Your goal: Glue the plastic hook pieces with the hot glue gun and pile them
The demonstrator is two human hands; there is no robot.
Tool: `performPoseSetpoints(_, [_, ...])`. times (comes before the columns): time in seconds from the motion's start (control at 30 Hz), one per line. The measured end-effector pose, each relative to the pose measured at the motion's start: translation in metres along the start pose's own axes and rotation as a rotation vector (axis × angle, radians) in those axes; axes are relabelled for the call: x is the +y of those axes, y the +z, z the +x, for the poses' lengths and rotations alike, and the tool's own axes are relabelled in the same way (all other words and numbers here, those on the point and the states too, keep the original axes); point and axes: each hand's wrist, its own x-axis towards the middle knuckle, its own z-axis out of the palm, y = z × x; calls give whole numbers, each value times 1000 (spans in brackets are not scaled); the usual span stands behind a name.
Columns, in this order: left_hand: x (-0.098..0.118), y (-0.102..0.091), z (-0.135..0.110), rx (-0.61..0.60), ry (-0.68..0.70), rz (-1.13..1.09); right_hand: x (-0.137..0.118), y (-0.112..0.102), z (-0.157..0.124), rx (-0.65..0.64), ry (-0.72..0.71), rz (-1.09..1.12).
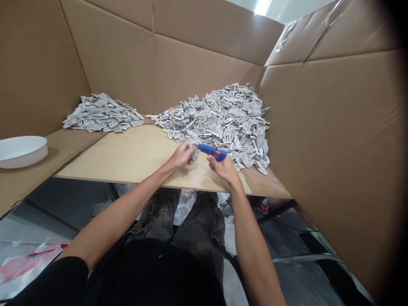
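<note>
Counter (134, 155) of pale, flat board, viewed through the head camera that I follow from a distance; clock directions take the held piece as centre, with 12 o'clock pointing away from the person. The left hand (181, 155), reaching in from 8 o'clock, grasps a small, flat, grey-white piece (194, 154) between thumb and fingers over the counter. The right hand (224, 167), at 4 o'clock, is wrapped around the handle of a blue plastic glue gun with an orange part (207, 149), its nozzle directed toward 9 o'clock at the piece; I cannot tell whether the two touch. I judge that the left hand steadies the piece so that the right can aim. At 1 o'clock, a large heap of grey-white slotted pieces (219, 119) lies close to both hands, probably for a short reach. At 10 o'clock, a smaller heap of flat grey-white pieces (103, 114) lies separately, presumably so that the two lots do not mix. A round, shallow white bowl (27, 161) occupies 9 o'clock, apparently set aside to leave working room. Tall brown cardboard walls (204, 68) enclose the counter from 9 through 12 to 3 o'clock, likely to contain the heaps.
</note>
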Motion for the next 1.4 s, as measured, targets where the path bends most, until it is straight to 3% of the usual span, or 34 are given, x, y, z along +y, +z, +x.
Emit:
performPoseSetpoints(0.63, [11, 5, -4, 57, -78, -32, 0, 2, 0, 43, 9, -102])
performPoseSetpoints(1.4, [7, 5, -3, 64, -20, -12, -2, 1, -2, 80, 7, -187])
